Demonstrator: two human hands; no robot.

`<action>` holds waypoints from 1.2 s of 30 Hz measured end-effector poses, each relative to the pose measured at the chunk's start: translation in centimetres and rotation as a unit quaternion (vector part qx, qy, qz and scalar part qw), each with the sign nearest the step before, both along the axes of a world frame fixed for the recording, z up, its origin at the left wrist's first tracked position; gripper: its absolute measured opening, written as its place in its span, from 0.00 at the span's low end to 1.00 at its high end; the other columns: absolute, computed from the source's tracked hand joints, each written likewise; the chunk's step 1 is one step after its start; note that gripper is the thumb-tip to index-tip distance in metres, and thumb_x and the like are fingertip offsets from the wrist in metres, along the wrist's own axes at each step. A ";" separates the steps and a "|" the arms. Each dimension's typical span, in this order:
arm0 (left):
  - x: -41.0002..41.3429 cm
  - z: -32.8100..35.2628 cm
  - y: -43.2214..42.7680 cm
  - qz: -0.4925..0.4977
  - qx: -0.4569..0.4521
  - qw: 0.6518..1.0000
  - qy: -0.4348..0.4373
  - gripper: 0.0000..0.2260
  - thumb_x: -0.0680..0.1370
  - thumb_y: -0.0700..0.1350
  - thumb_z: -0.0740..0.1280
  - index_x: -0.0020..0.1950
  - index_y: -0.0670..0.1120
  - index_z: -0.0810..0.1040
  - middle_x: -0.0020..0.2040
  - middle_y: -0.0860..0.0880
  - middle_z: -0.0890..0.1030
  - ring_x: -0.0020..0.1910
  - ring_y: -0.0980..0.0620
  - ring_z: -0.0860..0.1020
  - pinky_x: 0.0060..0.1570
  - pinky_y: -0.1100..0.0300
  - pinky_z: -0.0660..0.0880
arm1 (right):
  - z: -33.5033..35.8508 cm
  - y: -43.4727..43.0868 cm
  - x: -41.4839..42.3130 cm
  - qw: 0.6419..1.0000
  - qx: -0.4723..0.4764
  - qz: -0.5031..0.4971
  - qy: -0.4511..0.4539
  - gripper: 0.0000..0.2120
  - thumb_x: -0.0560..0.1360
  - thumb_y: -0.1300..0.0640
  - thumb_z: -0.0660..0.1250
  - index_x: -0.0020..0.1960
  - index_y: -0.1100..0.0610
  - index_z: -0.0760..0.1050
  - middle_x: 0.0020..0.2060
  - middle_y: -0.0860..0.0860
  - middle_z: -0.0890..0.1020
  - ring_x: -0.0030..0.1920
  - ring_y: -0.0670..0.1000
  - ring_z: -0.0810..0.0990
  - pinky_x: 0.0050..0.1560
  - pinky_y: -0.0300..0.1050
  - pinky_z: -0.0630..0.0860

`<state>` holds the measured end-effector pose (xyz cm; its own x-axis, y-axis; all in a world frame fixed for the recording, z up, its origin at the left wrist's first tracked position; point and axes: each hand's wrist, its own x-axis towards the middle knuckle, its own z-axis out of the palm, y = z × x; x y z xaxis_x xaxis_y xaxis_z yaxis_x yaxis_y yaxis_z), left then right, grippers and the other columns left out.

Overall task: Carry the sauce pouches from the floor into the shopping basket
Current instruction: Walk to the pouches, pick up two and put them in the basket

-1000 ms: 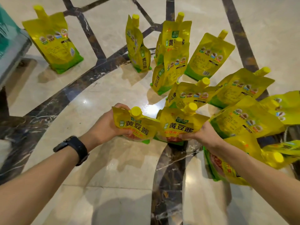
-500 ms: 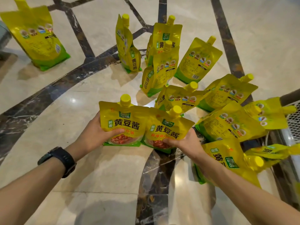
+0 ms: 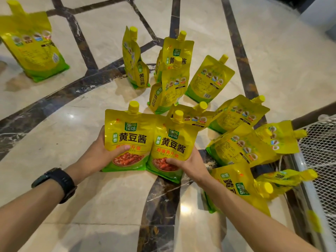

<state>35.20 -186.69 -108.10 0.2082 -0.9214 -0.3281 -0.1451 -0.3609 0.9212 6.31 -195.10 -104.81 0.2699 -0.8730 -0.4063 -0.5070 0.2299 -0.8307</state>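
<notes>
Two sauce pouches are up off the floor, side by side and touching along their inner edges. Their fronts face the person and their spouts point up and away. The left pouch sits in the left hand, thumb across its front and fingers curled behind its outer edge. The right pouch is gripped the same way, low down, by the right hand. Both hands are full, each closed round one pouch.

The shopping basket, white mesh as far as I can make out, lies off to the right of the right hand. That hand is the nearer, so I'd judge the carry goes rightward, over the toppled pouches lying between right hand and basket.

Beyond the hands several standing pouches cluster together, and one lone pouch stands far off past the left hand. A dark watch is on the left wrist.
</notes>
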 end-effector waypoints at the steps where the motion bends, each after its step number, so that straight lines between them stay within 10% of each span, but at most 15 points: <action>1: 0.1 -0.1 0.0 -0.006 0.000 1.000 0.011 0.42 0.66 0.55 0.79 0.75 0.57 0.62 0.64 0.54 0.80 0.61 0.51 0.81 0.63 0.42 0.77 | 0.1 -0.3 0.1 1.000 0.000 -0.003 -0.001 0.37 0.64 0.56 0.83 0.68 0.53 0.70 0.58 0.47 0.83 0.57 0.46 0.83 0.61 0.52 0.80; 9: 1.4 -0.8 0.6 -0.059 0.021 0.998 0.023 0.56 0.54 0.57 0.86 0.76 0.59 0.60 0.65 0.56 0.79 0.63 0.55 0.80 0.64 0.45 0.77 | 0.6 -0.9 0.5 0.999 0.014 0.033 0.002 0.30 0.63 0.53 0.83 0.58 0.41 0.70 0.57 0.47 0.84 0.56 0.47 0.83 0.62 0.55 0.79; 20: 1.4 -0.2 0.4 -0.076 0.004 0.996 -0.036 0.51 0.54 0.66 0.82 0.73 0.65 0.62 0.62 0.63 0.80 0.58 0.60 0.81 0.57 0.53 0.79 | 0.7 -0.7 0.2 0.996 0.081 0.029 -0.019 0.31 0.66 0.63 0.81 0.62 0.48 0.71 0.54 0.46 0.85 0.53 0.44 0.84 0.58 0.46 0.81; 27: 0.8 -0.8 3.7 -0.103 0.078 0.991 0.031 0.41 0.62 0.51 0.83 0.71 0.52 0.68 0.58 0.55 0.84 0.55 0.60 0.83 0.51 0.65 0.79 | -0.1 0.0 -1.9 0.959 0.256 0.113 -0.031 0.25 0.66 0.65 0.78 0.61 0.52 0.78 0.55 0.50 0.86 0.55 0.52 0.85 0.54 0.44 0.81; 32: -1.3 -1.4 2.7 0.009 0.127 0.991 0.035 0.34 0.66 0.46 0.82 0.66 0.48 0.67 0.54 0.54 0.81 0.48 0.61 0.81 0.41 0.67 0.75 | -1.5 2.2 -1.6 0.956 0.289 0.000 -0.053 0.31 0.63 0.55 0.82 0.64 0.55 0.77 0.55 0.55 0.86 0.55 0.57 0.85 0.63 0.57 0.78; 36: -2.3 -1.7 2.3 0.061 0.138 0.988 0.018 0.29 0.68 0.51 0.81 0.62 0.52 0.68 0.51 0.55 0.81 0.48 0.57 0.81 0.45 0.59 0.77 | -1.0 2.5 -0.2 0.952 0.282 -0.096 -0.064 0.18 0.74 0.57 0.74 0.62 0.57 0.78 0.52 0.56 0.87 0.52 0.59 0.86 0.52 0.52 0.82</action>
